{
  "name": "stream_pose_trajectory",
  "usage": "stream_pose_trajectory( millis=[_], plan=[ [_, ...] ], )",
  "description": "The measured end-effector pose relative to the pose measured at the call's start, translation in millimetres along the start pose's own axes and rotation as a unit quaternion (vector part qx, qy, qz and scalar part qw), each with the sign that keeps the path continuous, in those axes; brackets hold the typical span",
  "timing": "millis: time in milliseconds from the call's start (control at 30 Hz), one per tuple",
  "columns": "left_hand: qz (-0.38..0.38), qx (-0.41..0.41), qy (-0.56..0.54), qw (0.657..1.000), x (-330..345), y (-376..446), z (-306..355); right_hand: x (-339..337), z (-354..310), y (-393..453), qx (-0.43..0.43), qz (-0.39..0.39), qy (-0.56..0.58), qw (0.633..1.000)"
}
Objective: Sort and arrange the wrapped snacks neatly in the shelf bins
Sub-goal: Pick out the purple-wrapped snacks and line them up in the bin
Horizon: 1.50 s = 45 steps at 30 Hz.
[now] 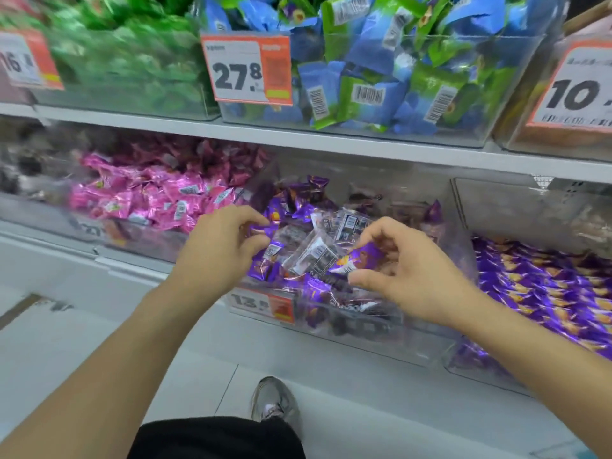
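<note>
A clear plastic bin [381, 339] on the lower shelf holds a loose heap of purple wrapped snacks [318, 289], some lying barcode side up. My left hand [222, 246] reaches into the bin's left side, its thumb and fingers pinched on a purple snack [261, 228]. My right hand [407, 273] is over the bin's right side, thumb and forefinger closed on another purple snack [357, 261] with an orange picture. Both forearms come in from the bottom of the view.
Left of this bin sits a bin of pink snacks [142, 197]; to the right lies a bin of neatly stacked purple snacks [543, 286]. The upper shelf carries green [126, 61] and blue-green [397, 71] snack bins with orange price tags [246, 69]. My shoe [273, 400] stands on the white floor.
</note>
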<state>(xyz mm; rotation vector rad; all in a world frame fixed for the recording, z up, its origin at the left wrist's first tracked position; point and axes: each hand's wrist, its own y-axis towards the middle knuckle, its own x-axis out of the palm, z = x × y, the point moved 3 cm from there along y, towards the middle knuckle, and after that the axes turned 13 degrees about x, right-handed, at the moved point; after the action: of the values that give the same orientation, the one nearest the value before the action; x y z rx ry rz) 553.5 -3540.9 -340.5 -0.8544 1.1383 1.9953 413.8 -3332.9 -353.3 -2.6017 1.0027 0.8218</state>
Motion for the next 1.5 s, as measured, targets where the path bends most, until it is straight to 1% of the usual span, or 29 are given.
stream_pose_trajectory(
  millis=[67, 100, 200, 267, 333, 433, 467, 533, 600, 667, 733, 767, 900, 967, 1033, 1100, 1167, 1233, 1300, 1367, 1433, 1500],
  plan=[
    [0.054, -0.004, -0.097, 0.994, -2, 0, 19, -9, -4, -7, 0.009, 0.019, 0.045, 0.999],
    [0.054, -0.014, -0.144, 0.988, 2, 1, 30, -15, -7, -12, 0.017, 0.024, 0.072, 0.997],
    [0.003, -0.019, -0.261, 0.965, 23, 6, 64, -37, -13, -30, 0.040, 0.054, 0.155, 0.986],
    [-0.040, 0.015, -0.313, 0.949, 36, 12, 96, -51, -8, -42, 0.059, 0.097, 0.207, 0.972],
    [-0.069, 0.041, -0.377, 0.923, 47, 14, 129, -65, 3, -54, 0.064, 0.140, 0.252, 0.955],
    [-0.083, 0.038, -0.470, 0.878, 64, 19, 165, -86, 20, -67, 0.059, 0.157, 0.316, 0.934],
    [-0.080, 0.039, -0.486, 0.869, 69, 20, 174, -95, 26, -71, 0.067, 0.155, 0.335, 0.927],
    [-0.057, 0.051, -0.497, 0.864, 75, 24, 188, -112, 35, -76, 0.082, 0.142, 0.410, 0.897],
    [-0.023, 0.076, -0.481, 0.873, 77, 29, 201, -128, 42, -83, 0.089, 0.141, 0.501, 0.849],
    [0.009, 0.094, -0.470, 0.877, 79, 31, 211, -140, 53, -92, 0.107, 0.160, 0.527, 0.828],
    [0.028, 0.098, -0.472, 0.876, 82, 30, 219, -146, 63, -102, 0.114, 0.164, 0.528, 0.826],
    [0.026, 0.098, -0.483, 0.869, 84, 30, 222, -147, 68, -107, 0.116, 0.166, 0.522, 0.829],
    [-0.037, 0.119, -0.524, 0.842, 101, 28, 238, -151, 86, -119, 0.131, 0.172, 0.472, 0.855],
    [-0.049, 0.094, -0.548, 0.830, 110, 25, 243, -153, 90, -124, 0.125, 0.163, 0.462, 0.863],
    [-0.052, 0.073, -0.561, 0.823, 116, 24, 251, -156, 89, -128, 0.124, 0.159, 0.466, 0.861],
    [-0.057, 0.083, -0.563, 0.821, 118, 22, 258, -160, 85, -132, 0.131, 0.155, 0.486, 0.850],
    [-0.060, 0.087, -0.544, 0.832, 122, 23, 263, -165, 85, -135, 0.146, 0.165, 0.483, 0.848],
    [-0.089, 0.088, -0.516, 0.848, 127, 22, 264, -171, 87, -136, 0.157, 0.176, 0.466, 0.853],
    [-0.124, 0.088, -0.501, 0.852, 132, 23, 265, -178, 90, -134, 0.166, 0.200, 0.452, 0.854],
    [-0.147, 0.076, -0.500, 0.850, 136, 23, 263, -184, 94, -133, 0.172, 0.227, 0.459, 0.842],
    [-0.158, 0.051, -0.518, 0.839, 141, 23, 261, -189, 98, -132, 0.176, 0.243, 0.467, 0.832],
    [-0.170, 0.028, -0.532, 0.829, 145, 23, 260, -192, 101, -132, 0.182, 0.253, 0.462, 0.830]
  ],
)
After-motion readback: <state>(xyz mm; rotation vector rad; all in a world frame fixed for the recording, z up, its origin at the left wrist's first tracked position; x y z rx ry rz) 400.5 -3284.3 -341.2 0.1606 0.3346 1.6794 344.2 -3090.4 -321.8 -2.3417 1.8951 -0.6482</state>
